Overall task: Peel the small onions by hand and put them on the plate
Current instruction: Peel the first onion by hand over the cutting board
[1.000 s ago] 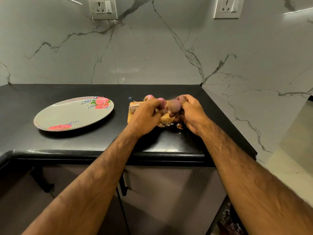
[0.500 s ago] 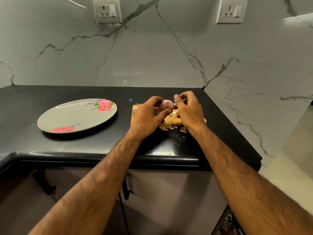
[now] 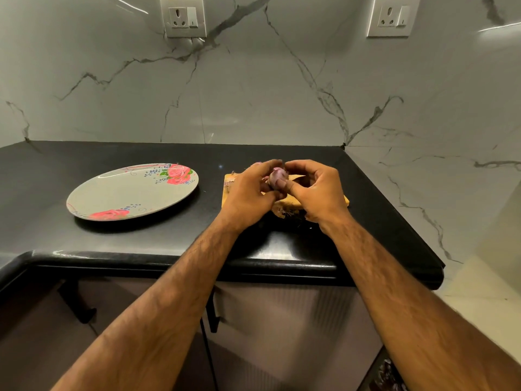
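Black countertop (image 3: pixel 112 244) against veined marble wall (image 3: pixel 253 94); left hand (image 3: pixel 248 196) and right hand (image 3: pixel 318 193) both pinch one small onion (image 3: pixel 276 177)

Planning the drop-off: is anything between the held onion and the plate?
Nothing visible. The left hand and right hand pinch the onion over the cutting board; only bare counter lies between it and the plate.

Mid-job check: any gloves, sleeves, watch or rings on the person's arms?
No. The left hand and right hand are bare: no gloves, and no rings or watch show. The left forearm and right forearm are uncovered and hairy to the frame edge; no sleeve is in view.
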